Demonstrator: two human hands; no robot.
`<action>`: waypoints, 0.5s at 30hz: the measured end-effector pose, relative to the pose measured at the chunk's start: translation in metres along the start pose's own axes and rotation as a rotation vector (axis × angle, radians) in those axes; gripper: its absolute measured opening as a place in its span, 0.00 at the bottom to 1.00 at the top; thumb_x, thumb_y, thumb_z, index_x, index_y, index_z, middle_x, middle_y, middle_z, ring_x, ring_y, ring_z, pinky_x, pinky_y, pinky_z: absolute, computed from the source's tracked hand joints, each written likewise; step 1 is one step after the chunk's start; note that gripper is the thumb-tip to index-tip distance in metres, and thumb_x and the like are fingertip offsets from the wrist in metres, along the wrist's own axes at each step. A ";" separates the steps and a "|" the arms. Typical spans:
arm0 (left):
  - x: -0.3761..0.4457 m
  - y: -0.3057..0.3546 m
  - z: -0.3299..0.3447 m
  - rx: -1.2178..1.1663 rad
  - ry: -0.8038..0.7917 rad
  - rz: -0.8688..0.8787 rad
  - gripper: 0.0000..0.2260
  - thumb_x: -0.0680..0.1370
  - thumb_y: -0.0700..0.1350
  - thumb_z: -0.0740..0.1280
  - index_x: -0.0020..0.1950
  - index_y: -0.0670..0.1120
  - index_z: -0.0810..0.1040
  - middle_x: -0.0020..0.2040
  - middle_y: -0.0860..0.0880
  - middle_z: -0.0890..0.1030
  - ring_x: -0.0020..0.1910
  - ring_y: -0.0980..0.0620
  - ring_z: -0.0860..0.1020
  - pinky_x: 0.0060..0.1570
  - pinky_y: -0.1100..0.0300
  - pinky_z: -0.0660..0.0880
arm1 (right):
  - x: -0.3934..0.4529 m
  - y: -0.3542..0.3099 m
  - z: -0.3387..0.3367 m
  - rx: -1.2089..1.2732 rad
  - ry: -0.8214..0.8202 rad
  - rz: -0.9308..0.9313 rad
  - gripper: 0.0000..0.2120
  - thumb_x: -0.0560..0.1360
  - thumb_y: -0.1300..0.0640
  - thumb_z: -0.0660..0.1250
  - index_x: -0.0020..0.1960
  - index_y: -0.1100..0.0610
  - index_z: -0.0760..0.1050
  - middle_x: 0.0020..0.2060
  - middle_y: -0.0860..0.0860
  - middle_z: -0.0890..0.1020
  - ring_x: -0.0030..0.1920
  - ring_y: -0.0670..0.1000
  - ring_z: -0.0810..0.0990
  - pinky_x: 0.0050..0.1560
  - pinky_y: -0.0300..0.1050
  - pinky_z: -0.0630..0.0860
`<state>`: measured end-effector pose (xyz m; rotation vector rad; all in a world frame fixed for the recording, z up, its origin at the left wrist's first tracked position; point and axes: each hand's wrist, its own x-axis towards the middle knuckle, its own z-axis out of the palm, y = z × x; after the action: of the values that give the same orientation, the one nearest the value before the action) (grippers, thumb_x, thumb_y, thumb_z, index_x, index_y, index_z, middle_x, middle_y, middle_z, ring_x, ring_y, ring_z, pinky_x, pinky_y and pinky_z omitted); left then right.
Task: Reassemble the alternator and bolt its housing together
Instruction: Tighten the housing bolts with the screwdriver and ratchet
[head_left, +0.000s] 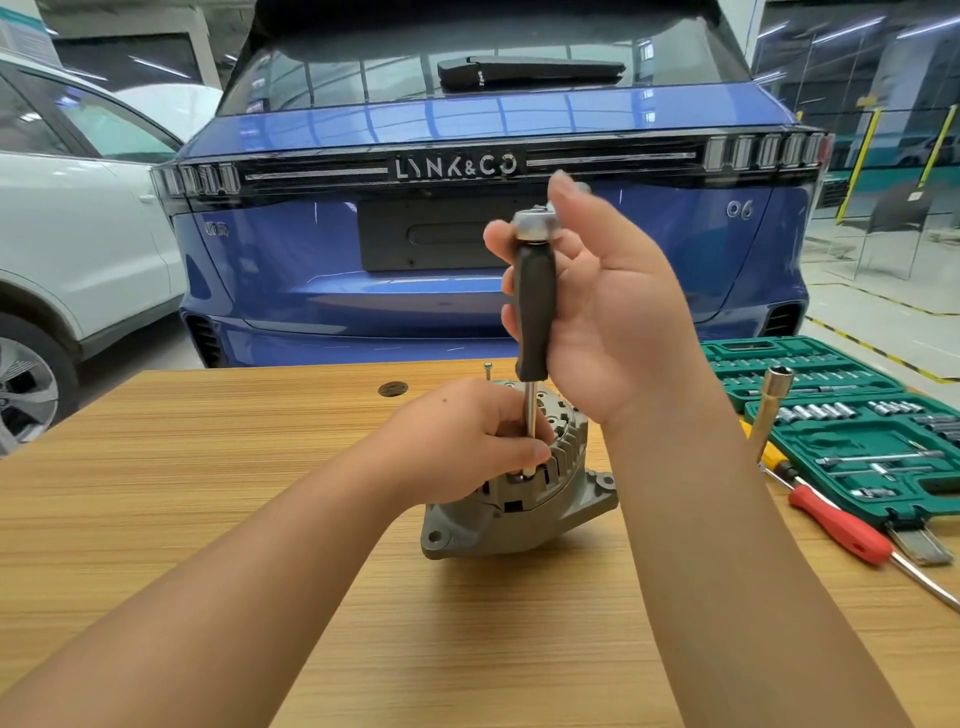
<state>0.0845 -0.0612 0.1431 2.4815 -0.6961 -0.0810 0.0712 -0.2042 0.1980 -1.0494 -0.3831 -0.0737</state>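
Note:
A grey alternator (524, 512) stands on the wooden table (208, 467), its finned housing facing up. My right hand (602, 306) grips the black handle of a nut driver (535, 312) held upright, its steel shaft running down to the housing's near rim. My left hand (467, 436) rests on top of the alternator and pinches the shaft's lower end where it meets the housing. A long bolt (487, 370) sticks up at the alternator's far side. The bolt under the driver tip is hidden by my fingers.
An open green socket set case (852, 415) lies at the right, with a long socket (771, 410) leaning on it. A red-handled screwdriver (841, 525) lies in front of the case. A blue car (467, 234) stands beyond the table, a white car (78, 234) to its left.

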 end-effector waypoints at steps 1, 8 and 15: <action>0.000 0.000 0.000 -0.003 0.000 0.003 0.04 0.80 0.53 0.71 0.47 0.63 0.81 0.44 0.61 0.85 0.46 0.60 0.83 0.54 0.50 0.81 | 0.000 -0.003 -0.003 0.077 -0.041 0.053 0.11 0.71 0.48 0.69 0.47 0.55 0.78 0.41 0.49 0.84 0.39 0.48 0.70 0.42 0.43 0.67; 0.000 -0.001 0.001 0.007 0.003 0.003 0.03 0.80 0.55 0.71 0.48 0.64 0.81 0.43 0.64 0.84 0.44 0.63 0.82 0.52 0.53 0.82 | -0.002 0.010 0.004 -0.142 -0.100 -0.374 0.06 0.78 0.61 0.67 0.48 0.50 0.78 0.51 0.59 0.84 0.43 0.52 0.82 0.43 0.47 0.76; 0.001 -0.002 0.001 0.015 0.014 -0.006 0.02 0.80 0.57 0.70 0.51 0.62 0.83 0.45 0.62 0.85 0.45 0.60 0.83 0.53 0.49 0.82 | 0.002 0.014 0.006 -0.225 -0.266 -0.345 0.15 0.74 0.62 0.57 0.58 0.53 0.73 0.40 0.57 0.77 0.35 0.56 0.72 0.37 0.52 0.65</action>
<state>0.0861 -0.0604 0.1411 2.4965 -0.6862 -0.0604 0.0745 -0.1921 0.1898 -1.2098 -0.8109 -0.2930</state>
